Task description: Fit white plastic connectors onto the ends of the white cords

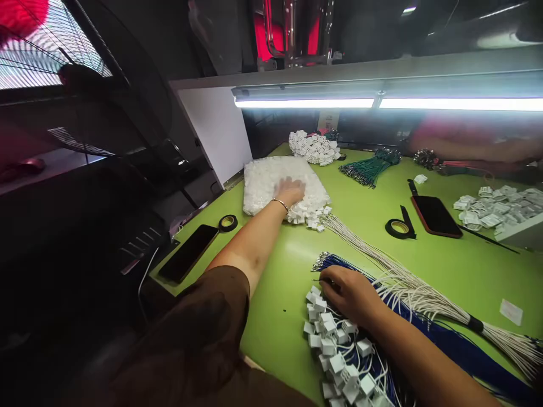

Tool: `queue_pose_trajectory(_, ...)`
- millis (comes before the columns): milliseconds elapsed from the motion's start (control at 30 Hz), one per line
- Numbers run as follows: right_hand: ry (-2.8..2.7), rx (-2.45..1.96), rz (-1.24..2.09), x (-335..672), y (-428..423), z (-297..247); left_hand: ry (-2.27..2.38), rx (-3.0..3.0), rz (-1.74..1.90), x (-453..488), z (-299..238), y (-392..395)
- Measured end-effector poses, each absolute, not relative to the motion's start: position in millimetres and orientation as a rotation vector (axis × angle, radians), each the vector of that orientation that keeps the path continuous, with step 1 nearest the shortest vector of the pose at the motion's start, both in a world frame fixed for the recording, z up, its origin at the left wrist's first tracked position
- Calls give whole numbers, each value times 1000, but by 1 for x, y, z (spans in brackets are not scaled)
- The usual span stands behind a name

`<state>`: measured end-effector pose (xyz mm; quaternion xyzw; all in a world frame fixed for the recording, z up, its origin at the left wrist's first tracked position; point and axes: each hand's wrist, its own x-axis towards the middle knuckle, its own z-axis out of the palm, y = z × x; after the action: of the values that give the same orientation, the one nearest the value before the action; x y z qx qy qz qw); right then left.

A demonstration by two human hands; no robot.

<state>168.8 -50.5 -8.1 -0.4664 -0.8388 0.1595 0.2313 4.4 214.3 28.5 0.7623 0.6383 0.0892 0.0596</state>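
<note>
My left hand [291, 191] reaches out onto a clear plastic bag [265, 178] filled with white connector housings. Its fingers are blurred, so what they touch is unclear. My right hand [350, 291] is closed in a pinch, and a thin wire end with a metal terminal pokes out past the fingertips. Under and behind it lies a bundle of blue wires [324, 261] with bare terminals. White connector housings [328, 325] on white and blue wires are heaped just below this hand. A long bundle of white wires [365, 246] runs from near the bag to the right edge.
Black tape rolls [228, 223] and phones [189, 253] lie on the green table [278, 339]. Green wires [373, 167] and a pile of white connectors [314, 148] are at the back. More connectors [494, 209] lie right. A co-worker's arm [487, 148] shows beyond. A lit shelf [305, 103] overhangs.
</note>
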Motion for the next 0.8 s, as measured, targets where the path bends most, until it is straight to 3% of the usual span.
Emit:
queue_pose_trajectory(300, -2231, -1277, 411, 171, -49, -8, 1958, 2278, 612, 5, 4, 138)
queue_pose_trajectory(533, -2197, -1308, 460, 174, -49, -8, 1576, 2211, 1061, -12, 5, 121)
queue_pose_trajectory(800, -1764, -1326, 735, 175, -48, -5, 1638, 2296, 822, -21, 48, 54)
